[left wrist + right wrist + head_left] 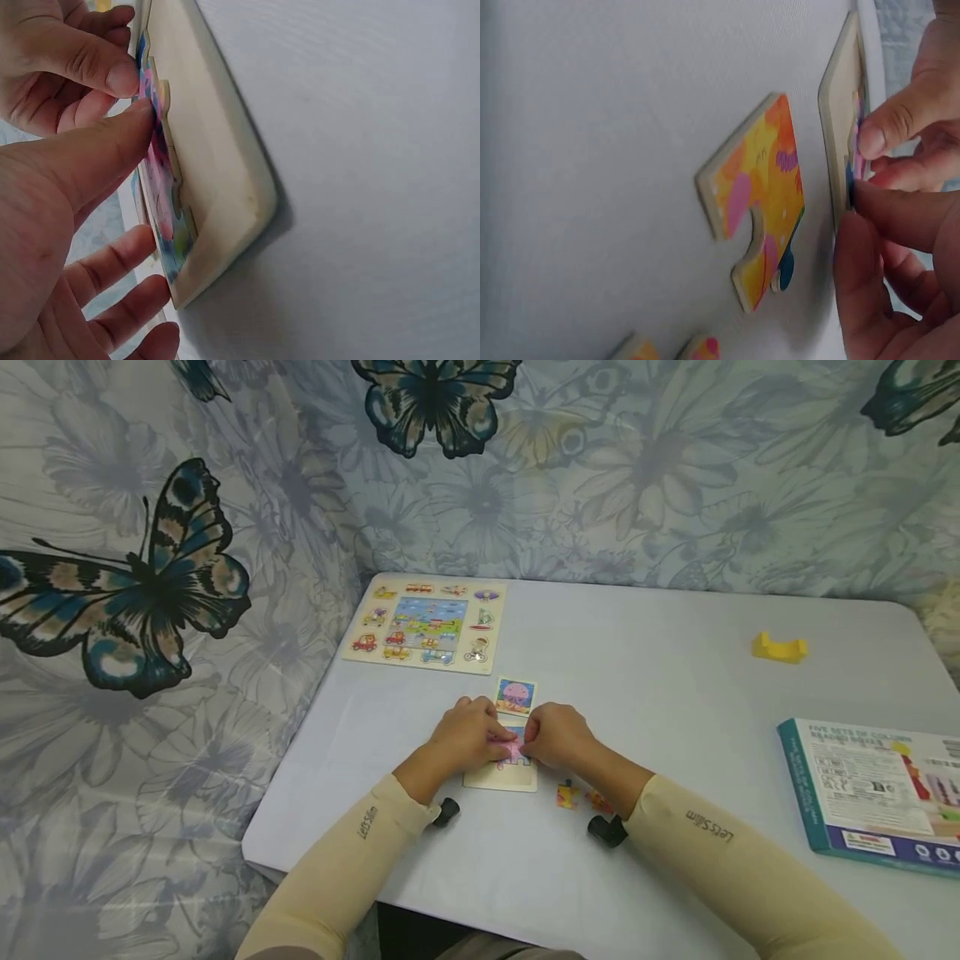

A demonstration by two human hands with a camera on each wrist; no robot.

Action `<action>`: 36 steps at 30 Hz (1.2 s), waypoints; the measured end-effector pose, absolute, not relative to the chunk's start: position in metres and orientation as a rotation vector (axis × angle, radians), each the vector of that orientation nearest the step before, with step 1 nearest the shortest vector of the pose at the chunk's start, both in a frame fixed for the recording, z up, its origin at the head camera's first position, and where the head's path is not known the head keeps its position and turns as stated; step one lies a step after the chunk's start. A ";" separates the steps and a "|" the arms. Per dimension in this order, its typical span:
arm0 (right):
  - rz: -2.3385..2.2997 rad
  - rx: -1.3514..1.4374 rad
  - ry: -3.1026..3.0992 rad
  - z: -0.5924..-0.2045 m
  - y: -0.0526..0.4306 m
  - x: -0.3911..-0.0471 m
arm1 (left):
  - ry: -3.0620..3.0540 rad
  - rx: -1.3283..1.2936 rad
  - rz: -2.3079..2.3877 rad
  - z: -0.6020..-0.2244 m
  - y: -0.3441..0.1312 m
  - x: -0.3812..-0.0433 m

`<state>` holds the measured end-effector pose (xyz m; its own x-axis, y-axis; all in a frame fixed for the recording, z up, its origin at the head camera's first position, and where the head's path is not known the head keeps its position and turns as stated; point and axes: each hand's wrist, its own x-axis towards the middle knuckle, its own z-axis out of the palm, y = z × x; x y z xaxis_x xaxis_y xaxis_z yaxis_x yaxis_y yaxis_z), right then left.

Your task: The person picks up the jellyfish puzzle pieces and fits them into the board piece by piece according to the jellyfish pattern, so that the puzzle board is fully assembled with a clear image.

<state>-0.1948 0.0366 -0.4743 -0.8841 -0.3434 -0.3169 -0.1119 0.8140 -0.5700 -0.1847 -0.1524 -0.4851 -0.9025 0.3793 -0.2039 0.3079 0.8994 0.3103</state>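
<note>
A small wooden puzzle tray [500, 778] lies in front of me, its upper part filled with pink and blue pieces and its near part bare wood. My left hand [468, 732] is at its left side; the thumb presses on the joined pieces [161, 169] while the other fingers lie loosely along the tray's edge. On the opposite side, my right hand [558, 735] pinches a puzzle piece at the tray's right edge, mostly hidden by fingertips. Loose yellow-orange puzzle pieces [761, 187] lie beside the tray, close to my right wrist. Just beyond the tray is a jellyfish picture card [515, 696].
A larger vehicle puzzle board [426, 625] lies at the back left. On the right are a yellow plastic block [779, 648] and a flat boxed set [873, 785]. Black wrist-camera mounts [607, 831] sit under both wrists. A butterfly-print wall covering [637, 485] borders the white table.
</note>
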 end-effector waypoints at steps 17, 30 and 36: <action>-0.717 -0.301 2.592 -0.478 0.045 -0.203 | 2.764 0.320 0.583 -0.485 -0.150 -0.189; -0.747 -0.261 2.482 -0.478 0.053 -0.215 | 2.694 0.235 0.626 -0.481 -0.145 -0.199; -0.726 -0.248 2.487 -0.478 0.050 -0.214 | 2.683 0.172 0.664 -0.481 -0.143 -0.197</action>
